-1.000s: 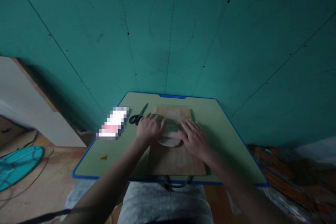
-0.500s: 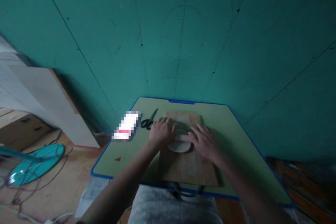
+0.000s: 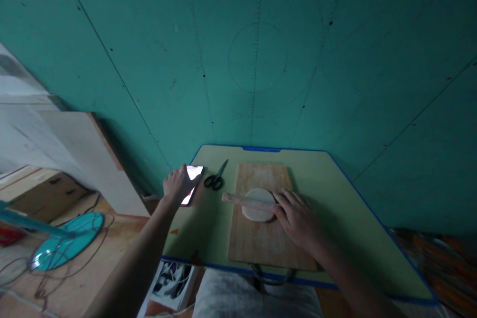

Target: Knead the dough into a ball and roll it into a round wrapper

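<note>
My left hand (image 3: 175, 184) is at the left edge of a lit phone (image 3: 194, 174), its fingers loosely apart and holding nothing. Whether a fingertip touches the screen I cannot tell. My right hand (image 3: 296, 216) grips the right end of a wooden rolling pin (image 3: 233, 199), whose left end is free. The pin lies across a flat round of dough (image 3: 258, 215) on a wooden cutting board (image 3: 270, 246). Between the phone and the board lies a pair of scissors (image 3: 215, 180) with black handles.
The small table (image 3: 335, 194) has a blue rim and stands against a green wall (image 3: 149, 35). A small orange triangle (image 3: 174, 231) lies at its left. Below are a box of cables (image 3: 173, 280) and a turquoise round base (image 3: 70, 243) with cords.
My left hand has let go of the rolling pin and moved left to the phone. My right hand stays on the pin, and more of the dough shows.
</note>
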Motion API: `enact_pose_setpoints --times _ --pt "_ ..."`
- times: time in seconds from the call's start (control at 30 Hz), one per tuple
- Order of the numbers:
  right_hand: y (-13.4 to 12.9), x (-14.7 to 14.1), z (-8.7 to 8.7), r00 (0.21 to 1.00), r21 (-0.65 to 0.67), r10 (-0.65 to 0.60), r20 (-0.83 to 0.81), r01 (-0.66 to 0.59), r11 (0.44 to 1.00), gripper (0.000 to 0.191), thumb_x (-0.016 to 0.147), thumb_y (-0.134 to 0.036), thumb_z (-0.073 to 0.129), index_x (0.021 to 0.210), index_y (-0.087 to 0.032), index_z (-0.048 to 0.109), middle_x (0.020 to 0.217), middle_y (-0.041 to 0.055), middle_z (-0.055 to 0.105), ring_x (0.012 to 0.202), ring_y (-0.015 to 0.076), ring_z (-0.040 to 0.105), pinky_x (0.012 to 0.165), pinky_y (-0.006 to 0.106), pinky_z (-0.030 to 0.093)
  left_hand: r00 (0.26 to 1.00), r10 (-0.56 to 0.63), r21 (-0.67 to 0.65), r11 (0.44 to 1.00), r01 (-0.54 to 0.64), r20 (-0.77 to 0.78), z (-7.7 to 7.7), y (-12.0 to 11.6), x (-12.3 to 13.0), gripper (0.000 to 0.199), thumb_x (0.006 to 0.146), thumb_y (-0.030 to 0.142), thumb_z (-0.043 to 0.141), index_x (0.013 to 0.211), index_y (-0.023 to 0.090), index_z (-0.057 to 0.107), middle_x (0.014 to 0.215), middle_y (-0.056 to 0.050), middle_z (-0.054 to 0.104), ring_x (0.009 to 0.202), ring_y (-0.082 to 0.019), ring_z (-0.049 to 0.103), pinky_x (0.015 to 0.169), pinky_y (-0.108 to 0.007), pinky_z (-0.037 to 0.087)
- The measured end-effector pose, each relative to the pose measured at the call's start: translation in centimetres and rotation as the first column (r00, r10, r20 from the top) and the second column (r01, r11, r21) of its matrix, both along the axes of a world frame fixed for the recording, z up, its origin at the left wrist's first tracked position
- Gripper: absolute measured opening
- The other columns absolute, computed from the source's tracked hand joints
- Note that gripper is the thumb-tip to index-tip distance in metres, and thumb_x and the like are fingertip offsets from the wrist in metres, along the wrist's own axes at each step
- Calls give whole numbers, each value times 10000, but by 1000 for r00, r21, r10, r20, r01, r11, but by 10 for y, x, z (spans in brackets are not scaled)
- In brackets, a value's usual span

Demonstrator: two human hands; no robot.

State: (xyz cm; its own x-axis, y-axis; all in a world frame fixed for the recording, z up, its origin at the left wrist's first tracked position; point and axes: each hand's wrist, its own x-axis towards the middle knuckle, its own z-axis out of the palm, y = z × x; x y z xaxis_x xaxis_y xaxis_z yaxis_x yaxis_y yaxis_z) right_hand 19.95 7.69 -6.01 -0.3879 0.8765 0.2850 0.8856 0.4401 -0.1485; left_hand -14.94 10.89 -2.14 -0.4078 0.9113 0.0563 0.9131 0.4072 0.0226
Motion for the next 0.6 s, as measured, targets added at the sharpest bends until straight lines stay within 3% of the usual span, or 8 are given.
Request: enact_pose_setpoints --times 0.13,0.4,0.53,0.6 --pt "-1 -1 1 1000 -17 -3 -29 2 1000 414 990 -365 404 1317 -250 629 1376 100 617 1256 278 558 1015 452 456 1000 -22 -52 998 22 8 -9 2 0 621 919 540 401 1356 103 457 1220 -229 671 1109 -383 648 832 -422 498" --pt "-1 0 3 1000 -30 5 -12 -6 1000 423 999 -358 386 1315 -209 626 1379 118 611 1247 283 560 1009 443 452 999 43 -37 998 -43 20 -14 10 1 589 890 534 432 1264 81 483 1184 -263 672 1122 -397 637 831 -421 498" --pt "-2 -1 2 1000 -28 -3 -21 3 1000 422 995 -354 403 1330 -212 618 1388 112 607 1268 283 549 1026 442 441 998 56 -48 997 -54 39 -7 12 5 615 882 532 448 1278 62 473 1197 -280 656 1138 -406 625 868 -455 492" --pt "-3 -2 3 1000 -30 -14 -21 13 999 421 996 -353 408 1334 -212 615 1394 114 603 1266 284 550 1018 440 447 998 12 21 1000 -14 57 2 4 11 629 885 527 453 1312 65 468 1253 -272 633 1185 -410 595 909 -486 486"
